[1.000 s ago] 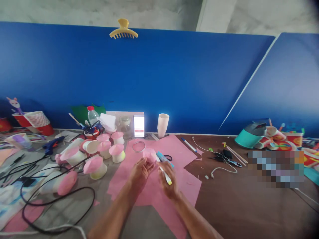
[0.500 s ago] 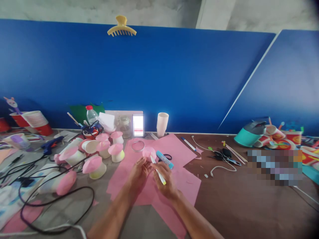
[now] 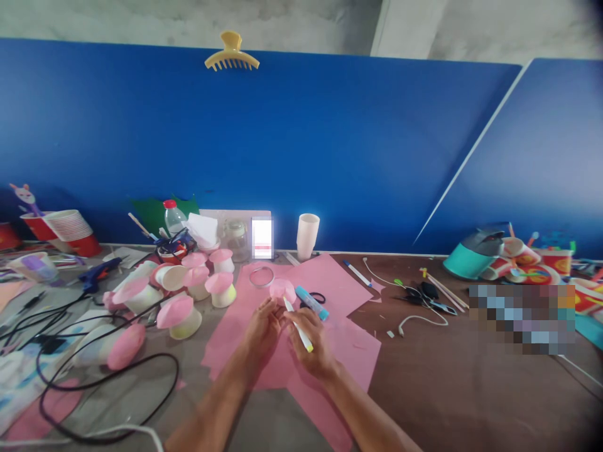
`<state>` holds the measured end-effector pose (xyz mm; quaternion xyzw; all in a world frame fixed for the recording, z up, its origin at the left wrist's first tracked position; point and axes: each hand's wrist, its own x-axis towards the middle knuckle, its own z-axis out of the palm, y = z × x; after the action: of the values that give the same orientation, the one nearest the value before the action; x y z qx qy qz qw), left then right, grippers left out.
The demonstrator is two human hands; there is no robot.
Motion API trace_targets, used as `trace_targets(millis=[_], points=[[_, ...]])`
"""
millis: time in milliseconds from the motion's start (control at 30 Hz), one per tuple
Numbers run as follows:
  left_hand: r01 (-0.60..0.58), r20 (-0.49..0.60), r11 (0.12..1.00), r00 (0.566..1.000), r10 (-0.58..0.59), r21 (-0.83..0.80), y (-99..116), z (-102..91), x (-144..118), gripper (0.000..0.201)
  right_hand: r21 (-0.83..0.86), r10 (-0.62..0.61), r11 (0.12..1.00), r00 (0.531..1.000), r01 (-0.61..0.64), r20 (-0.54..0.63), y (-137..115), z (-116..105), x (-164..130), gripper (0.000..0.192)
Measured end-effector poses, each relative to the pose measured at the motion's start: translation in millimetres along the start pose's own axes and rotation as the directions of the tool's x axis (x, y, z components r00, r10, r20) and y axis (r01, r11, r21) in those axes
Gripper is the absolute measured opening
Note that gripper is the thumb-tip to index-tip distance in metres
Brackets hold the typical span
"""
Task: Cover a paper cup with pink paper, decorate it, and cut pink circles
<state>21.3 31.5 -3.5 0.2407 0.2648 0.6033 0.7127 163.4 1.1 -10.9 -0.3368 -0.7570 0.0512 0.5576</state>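
Just above pink paper sheets [image 3: 330,282], my left hand [image 3: 264,323] is curled with its fingers around a pink-topped paper cup [image 3: 282,289]. The pink top faces away from me, and the cup's body is mostly hidden by my fingers. My right hand [image 3: 311,339] grips a white marker [image 3: 301,333] with a yellow end, its upper end against the pink top. A glue stick [image 3: 311,303] with a blue label and black-handled scissors [image 3: 318,297] lie just beyond my right hand. Behind the cup, a clear tape roll [image 3: 261,276] rests on the paper.
Several pink-topped cups [image 3: 179,317] stand or lie at left, near a black cable [image 3: 176,376] and a blue glue gun [image 3: 97,273]. White cups [image 3: 308,235] are stacked by the blue partition [image 3: 330,138]. At right are a white cable [image 3: 424,321] and a teal container [image 3: 471,254].
Both hands keep nearly the same pose around the cup and marker. The whole view has shifted very slightly; nothing was picked up or let go.
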Motion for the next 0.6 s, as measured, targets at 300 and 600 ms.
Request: trace_targets(millis=[300, 600], points=[[0.017, -0.019, 0.998, 1.000, -0.018, -0.058, 0, 4.3, 0, 0.023, 0.010, 0.004, 1.000, 1.000, -0.004, -0.020, -1, 0, 0, 0.027], [0.001, -0.005, 1.000, 1.000, -0.001, -0.001, 4, 10.8, -5, 0.019, 0.002, 0.021, 1.000, 1.000, -0.021, -0.017, -1, -1, -1, 0.028]])
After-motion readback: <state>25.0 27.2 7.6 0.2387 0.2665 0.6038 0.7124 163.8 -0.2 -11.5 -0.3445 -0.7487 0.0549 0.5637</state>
